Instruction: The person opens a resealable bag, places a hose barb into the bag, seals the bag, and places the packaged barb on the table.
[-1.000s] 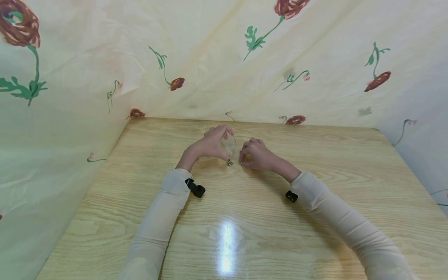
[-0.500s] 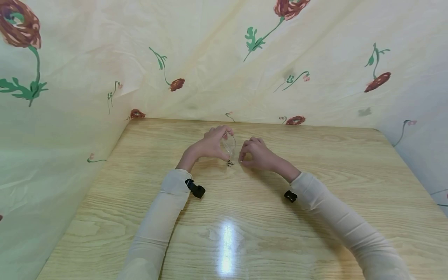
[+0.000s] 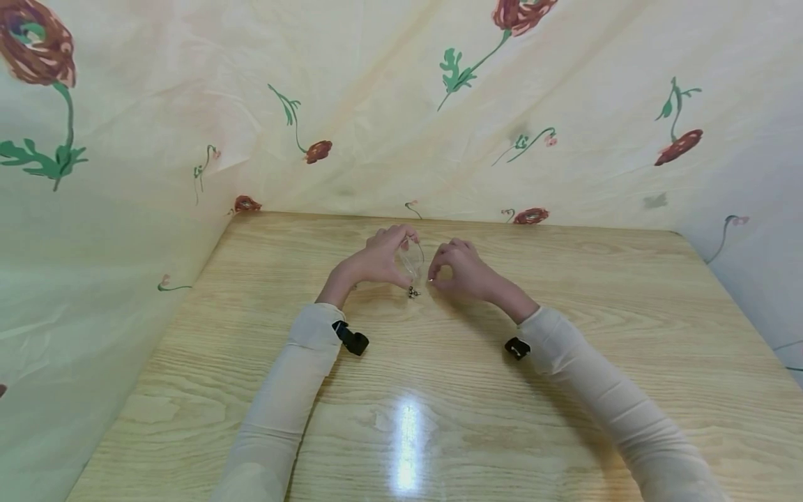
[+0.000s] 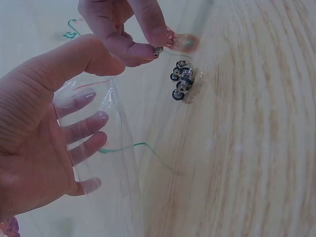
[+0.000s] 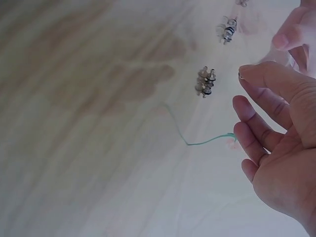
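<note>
My left hand holds a clear plastic bag with a red line near its mouth. In the left wrist view, the thumb is at one edge of the bag and the other fingers show through the film. My right hand pinches a tiny silver metal piece between thumb and index finger, just right of the bag. A small cluster of metal fittings with black rings lies on the table below the bag mouth. In the right wrist view, metal fittings lie beside the right fingertips.
The wood-grain table is glossy and carries a bright light reflection. A flowered cloth hangs behind it and along the left side. Each forearm wears a black strap, seen near the left cuff and right cuff.
My right hand has shifted slightly away from me, with the small metal piece still pinched. The left hand and bag stay in place.
</note>
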{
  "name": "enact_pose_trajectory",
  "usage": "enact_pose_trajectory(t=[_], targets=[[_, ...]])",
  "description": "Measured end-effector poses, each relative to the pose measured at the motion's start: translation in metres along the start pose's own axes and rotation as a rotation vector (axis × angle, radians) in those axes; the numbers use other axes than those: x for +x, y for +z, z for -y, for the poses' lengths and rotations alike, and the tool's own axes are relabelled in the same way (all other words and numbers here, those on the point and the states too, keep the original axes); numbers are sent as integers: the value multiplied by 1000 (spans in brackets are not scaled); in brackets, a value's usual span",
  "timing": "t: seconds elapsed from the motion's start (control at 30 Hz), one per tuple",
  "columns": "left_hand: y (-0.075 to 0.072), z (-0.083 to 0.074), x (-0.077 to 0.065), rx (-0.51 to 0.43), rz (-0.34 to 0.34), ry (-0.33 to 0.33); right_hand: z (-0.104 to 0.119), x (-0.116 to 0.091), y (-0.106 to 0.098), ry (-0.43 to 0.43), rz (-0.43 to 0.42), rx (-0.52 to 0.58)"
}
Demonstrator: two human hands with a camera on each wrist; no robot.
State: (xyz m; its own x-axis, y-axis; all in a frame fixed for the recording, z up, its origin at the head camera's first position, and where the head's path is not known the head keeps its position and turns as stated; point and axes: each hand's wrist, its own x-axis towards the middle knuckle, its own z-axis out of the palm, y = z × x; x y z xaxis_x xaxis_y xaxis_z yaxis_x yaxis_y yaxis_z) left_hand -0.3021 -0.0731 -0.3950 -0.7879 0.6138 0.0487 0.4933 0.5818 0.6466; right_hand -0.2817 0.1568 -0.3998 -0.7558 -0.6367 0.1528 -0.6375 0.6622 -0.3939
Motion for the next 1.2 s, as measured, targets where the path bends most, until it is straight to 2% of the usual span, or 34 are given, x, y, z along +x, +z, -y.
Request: enact_pose_trajectory(t=[0.63,1.2], targets=[[1,0,1,14,4,-3,1,9,-13,21,-86,87],[1,2,3,11,0,0,2,17,-18,21,-154,121]])
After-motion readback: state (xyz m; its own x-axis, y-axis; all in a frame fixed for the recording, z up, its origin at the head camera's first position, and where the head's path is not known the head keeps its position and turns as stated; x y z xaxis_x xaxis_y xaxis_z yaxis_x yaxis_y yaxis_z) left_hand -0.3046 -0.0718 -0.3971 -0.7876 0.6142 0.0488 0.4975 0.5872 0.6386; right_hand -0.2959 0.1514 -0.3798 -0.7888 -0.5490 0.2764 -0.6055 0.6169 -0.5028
